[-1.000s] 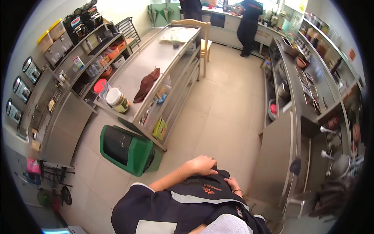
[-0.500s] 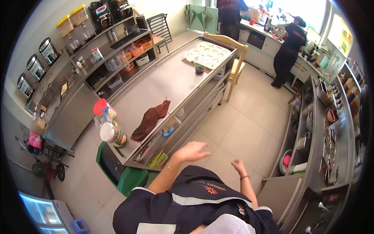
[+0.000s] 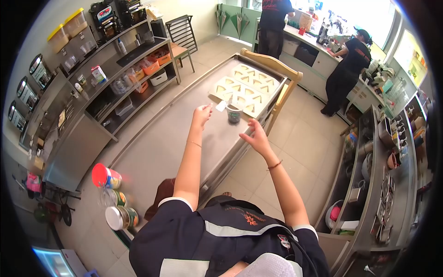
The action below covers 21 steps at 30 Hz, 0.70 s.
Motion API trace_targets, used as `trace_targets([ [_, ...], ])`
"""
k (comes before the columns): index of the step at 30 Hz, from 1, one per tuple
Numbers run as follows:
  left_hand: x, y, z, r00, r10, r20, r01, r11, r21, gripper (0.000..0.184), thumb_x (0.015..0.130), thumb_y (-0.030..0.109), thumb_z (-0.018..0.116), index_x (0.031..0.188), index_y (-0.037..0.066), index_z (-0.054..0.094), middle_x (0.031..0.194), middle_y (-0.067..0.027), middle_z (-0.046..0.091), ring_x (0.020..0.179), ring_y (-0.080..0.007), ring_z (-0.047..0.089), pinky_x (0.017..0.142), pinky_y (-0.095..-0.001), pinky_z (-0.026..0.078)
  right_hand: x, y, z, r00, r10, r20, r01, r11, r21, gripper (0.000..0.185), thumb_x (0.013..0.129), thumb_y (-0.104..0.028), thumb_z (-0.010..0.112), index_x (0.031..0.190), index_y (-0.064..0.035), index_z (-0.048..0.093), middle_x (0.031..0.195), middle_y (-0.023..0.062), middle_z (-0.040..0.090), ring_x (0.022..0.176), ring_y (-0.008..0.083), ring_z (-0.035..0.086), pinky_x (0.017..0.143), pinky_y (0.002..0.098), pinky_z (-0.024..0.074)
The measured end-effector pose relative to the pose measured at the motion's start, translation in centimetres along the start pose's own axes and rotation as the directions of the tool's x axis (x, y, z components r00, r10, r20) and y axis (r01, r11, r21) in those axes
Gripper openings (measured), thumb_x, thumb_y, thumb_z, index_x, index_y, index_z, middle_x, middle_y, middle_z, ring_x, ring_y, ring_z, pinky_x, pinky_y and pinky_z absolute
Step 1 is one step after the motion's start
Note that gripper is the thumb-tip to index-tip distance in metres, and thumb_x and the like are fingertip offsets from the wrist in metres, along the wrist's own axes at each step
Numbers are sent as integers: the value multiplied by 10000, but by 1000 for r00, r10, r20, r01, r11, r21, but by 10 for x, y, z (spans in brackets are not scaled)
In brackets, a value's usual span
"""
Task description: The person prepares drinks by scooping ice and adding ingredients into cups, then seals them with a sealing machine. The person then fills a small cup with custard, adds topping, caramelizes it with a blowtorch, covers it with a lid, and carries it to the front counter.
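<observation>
Over the steel table [image 3: 152, 134], my left hand [image 3: 202, 116] is closed in a pinch; whatever is between the fingertips is too small to make out. A small white flat piece [image 3: 222, 105] shows just beyond those fingertips; I cannot tell whether they touch it. My right hand [image 3: 256, 137] is open, thumb and fingers apart, just short of a clear cup [image 3: 234, 114] with dark contents. The cup stands by the cream trays [image 3: 251, 87] patterned with triangular shapes. A dark brown, cloth-like piece [image 3: 161, 198] lies partly hidden behind my left arm.
A red-lidded tub [image 3: 106, 175] and a white-lidded jar [image 3: 121, 217] stand at the table's near left. A wooden chair [image 3: 277, 67] adjoins the far end. Shelving [image 3: 355, 184] lines the right. Two people work at the back counter [image 3: 318, 60].
I have moved forward along the table toward the trays and cup. Both hands have reached out over it; the left has gone from spread fingers to a pinch.
</observation>
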<state>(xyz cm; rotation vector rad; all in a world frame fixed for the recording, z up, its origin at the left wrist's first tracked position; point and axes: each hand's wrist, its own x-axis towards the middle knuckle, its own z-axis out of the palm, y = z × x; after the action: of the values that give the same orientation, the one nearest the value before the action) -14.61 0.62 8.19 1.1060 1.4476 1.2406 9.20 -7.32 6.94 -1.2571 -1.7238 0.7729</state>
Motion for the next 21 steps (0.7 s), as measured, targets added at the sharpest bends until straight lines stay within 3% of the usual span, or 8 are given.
trace_targets([
  [2,22,3,9,975,-196,109,204,976,-75,328,802,328,628,903,16,625,772,-35,617,681,-115,551,657,-261,436,36,2,14,997,-24,-74,23,1000,-14,755,648,-254,773,1219,39,374,1123,205,504,1038,283,499,864,356,422],
  [4,31,6,11,956,-227,187,249,963,-101,333,790,338,642,902,25,632,784,-37,628,691,-121,563,670,-273,440,66,7,26,976,-53,-210,41,997,-61,997,579,-289,819,1318,10,220,1191,192,441,1090,261,456,883,343,419],
  [7,38,-1,10,918,-250,309,301,945,-131,321,771,326,667,898,32,644,796,-43,644,707,-121,581,688,-269,445,90,10,42,960,-99,-263,86,994,-61,1116,543,-285,839,1345,8,121,1241,225,399,1126,318,435,938,379,384],
  [8,38,-5,9,905,-238,353,302,943,-139,305,765,303,677,897,29,649,795,-46,650,712,-116,586,693,-252,445,92,10,45,973,-7,-231,19,999,47,1127,522,-243,848,1334,-2,105,1252,209,401,1161,329,412,964,386,362],
  [13,21,-11,5,914,-188,360,280,933,-225,233,769,195,673,889,-2,647,782,-53,648,705,-113,594,710,-234,453,97,13,42,992,5,-126,25,972,232,984,538,-158,834,1265,-24,184,1243,210,432,1155,311,447,940,353,387],
  [15,0,-4,1,916,-169,364,271,930,-250,218,780,165,660,893,-20,640,802,-68,647,713,-125,606,727,-250,469,94,10,35,971,-205,-118,219,969,113,935,541,-120,824,1242,-37,212,1224,196,455,1148,293,462,940,352,393],
  [18,-42,6,2,974,-40,224,109,946,-304,218,767,153,668,874,-35,652,755,-46,638,676,-70,547,653,-203,427,77,-21,20,956,-268,-119,278,958,75,846,549,-104,812,1194,-32,270,1207,194,476,1145,287,470,934,353,401],
  [21,-87,30,5,991,-30,129,75,930,-360,187,780,112,654,882,-44,637,783,-55,641,714,-94,577,708,-225,447,55,-33,17,924,-348,-157,368,921,127,797,549,-103,805,1172,-33,312,1216,175,484,1128,290,481,922,360,399],
])
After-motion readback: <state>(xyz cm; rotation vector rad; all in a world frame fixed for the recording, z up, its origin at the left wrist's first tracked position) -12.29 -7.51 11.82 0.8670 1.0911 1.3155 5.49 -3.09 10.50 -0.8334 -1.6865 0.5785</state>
